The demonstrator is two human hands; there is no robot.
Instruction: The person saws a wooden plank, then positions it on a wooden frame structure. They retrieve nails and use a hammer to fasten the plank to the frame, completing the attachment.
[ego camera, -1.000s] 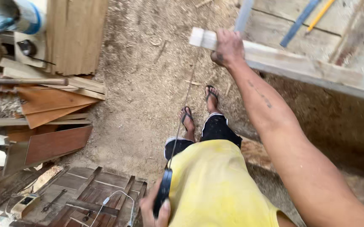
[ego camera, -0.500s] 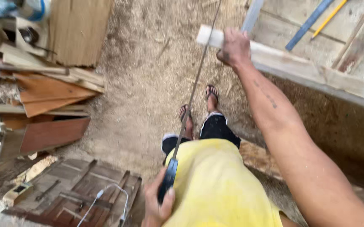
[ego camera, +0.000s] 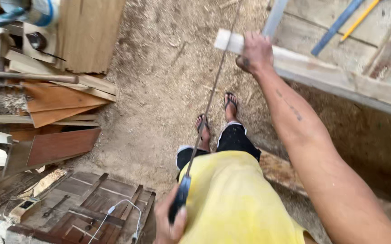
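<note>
My right hand presses down on a pale wooden batten that lies along the edge of a plank workbench. My left hand, low in the frame by my yellow shirt, grips the dark handle of a handsaw. Its thin blade, seen edge-on, runs up from the handle past my right hand and the batten's end. My two feet in flip-flops stand on the sawdust floor below the blade.
Boards and offcuts are stacked at the left. A wooden pallet with a white cable lies at the lower left. A blue bar and a yellow pencil rest on the bench. A machine sits top left.
The saw handle has shifted slightly right and up in my left hand, and the blade now stands out clearly next to the batten. My right hand stays on the batten.
</note>
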